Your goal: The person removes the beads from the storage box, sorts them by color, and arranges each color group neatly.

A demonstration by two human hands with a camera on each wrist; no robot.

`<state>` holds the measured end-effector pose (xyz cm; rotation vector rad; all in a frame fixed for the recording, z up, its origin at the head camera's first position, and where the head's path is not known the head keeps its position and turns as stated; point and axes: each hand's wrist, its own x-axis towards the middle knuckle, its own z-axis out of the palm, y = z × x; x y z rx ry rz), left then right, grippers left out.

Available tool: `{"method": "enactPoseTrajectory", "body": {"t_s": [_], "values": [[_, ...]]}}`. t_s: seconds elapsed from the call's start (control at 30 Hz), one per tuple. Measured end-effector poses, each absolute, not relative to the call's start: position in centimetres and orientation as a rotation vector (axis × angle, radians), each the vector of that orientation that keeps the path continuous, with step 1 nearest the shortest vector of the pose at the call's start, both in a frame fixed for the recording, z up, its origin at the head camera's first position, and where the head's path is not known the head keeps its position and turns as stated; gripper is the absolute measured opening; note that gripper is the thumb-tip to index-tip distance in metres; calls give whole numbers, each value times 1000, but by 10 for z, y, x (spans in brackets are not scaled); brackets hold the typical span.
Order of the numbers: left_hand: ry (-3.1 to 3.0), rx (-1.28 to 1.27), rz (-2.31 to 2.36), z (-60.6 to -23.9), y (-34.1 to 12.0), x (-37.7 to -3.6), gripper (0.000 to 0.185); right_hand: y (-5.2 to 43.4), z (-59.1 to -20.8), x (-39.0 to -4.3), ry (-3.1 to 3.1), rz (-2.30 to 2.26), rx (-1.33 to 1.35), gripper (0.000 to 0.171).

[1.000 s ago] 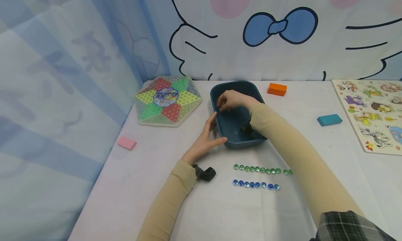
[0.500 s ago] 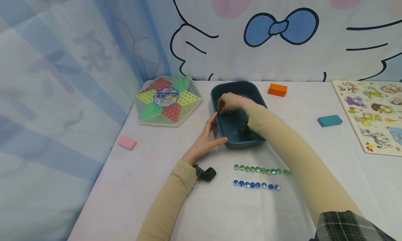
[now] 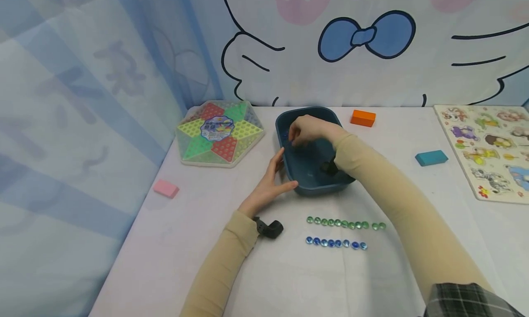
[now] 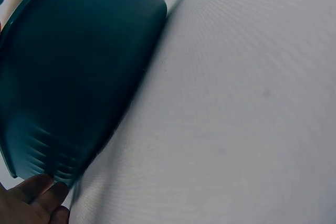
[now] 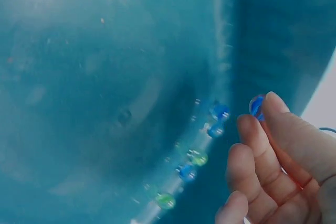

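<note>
A dark teal plastic bin (image 3: 322, 189) stands near the back of the table. My right hand (image 3: 310, 129) is inside it. In the right wrist view, the thumb and index finger pinch a blue glass marble (image 5: 255, 107) above the bin floor. Along the floor's edge lie several blue and green marbles (image 5: 197, 157). My left hand (image 3: 265, 190) touches the bin's near left side, thumb and fingers spread and fairly straight; its fingertips (image 4: 52, 195) meet the ribbed wall. Before the bin run a row of green marbles (image 3: 345, 223) and a row of blue marbles (image 3: 338, 243).
Left of the bin lies a hexagonal Chinese checkers board (image 3: 220, 133), with a pink block (image 3: 166, 188) nearer. To the right are an orange block (image 3: 363, 118), a teal block (image 3: 431, 158) and an animal puzzle board (image 3: 492, 151). A printed curtain (image 3: 264, 82) hangs behind.
My right hand has moved slightly up and to the right inside the bin, and its forearm uncovers the right end of the green row. The left hand stays on the bin.
</note>
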<state>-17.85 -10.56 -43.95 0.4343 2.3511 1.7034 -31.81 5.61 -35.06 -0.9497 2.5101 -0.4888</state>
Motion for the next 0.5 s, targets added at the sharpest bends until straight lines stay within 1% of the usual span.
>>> {"method": "enactPoseTrajectory", "body": {"t_s": [0.2, 0.5], "values": [[2351, 423, 1679, -438, -107, -180, 90, 60, -335, -311, 2495, -495, -987, 14], [2372, 450, 1724, -441, -106, -177, 91, 74, -311, -288, 2483, -608, -1104, 17]]}}
